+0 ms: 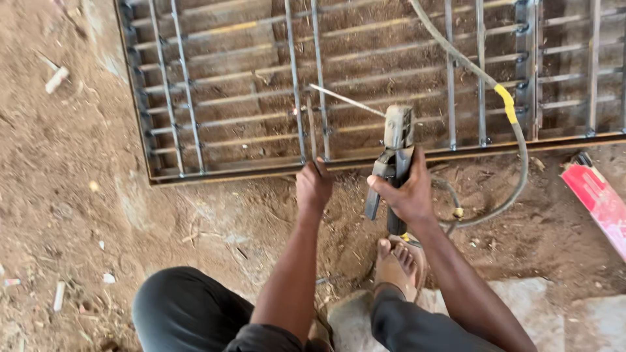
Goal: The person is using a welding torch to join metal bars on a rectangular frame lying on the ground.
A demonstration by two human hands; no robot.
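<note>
A rusty metal grille frame (215, 171) of welded bars lies flat on the dirt. My left hand (313, 186) grips its near edge bar beside two upright bars. My right hand (405, 193) is closed on a welding electrode holder (394, 150), whose thin rod (345, 100) points left and up toward a small glowing spot (295, 111) on a bar. A grey cable (486, 81) with a yellow tape band runs from the holder across the grille and loops back on the ground.
My knee in black trousers (186, 306) and my sandalled foot (396, 264) sit below the hands. A red and white box (598, 199) lies at the right edge. Spent rod stubs and scraps (57, 79) dot the dirt on the left.
</note>
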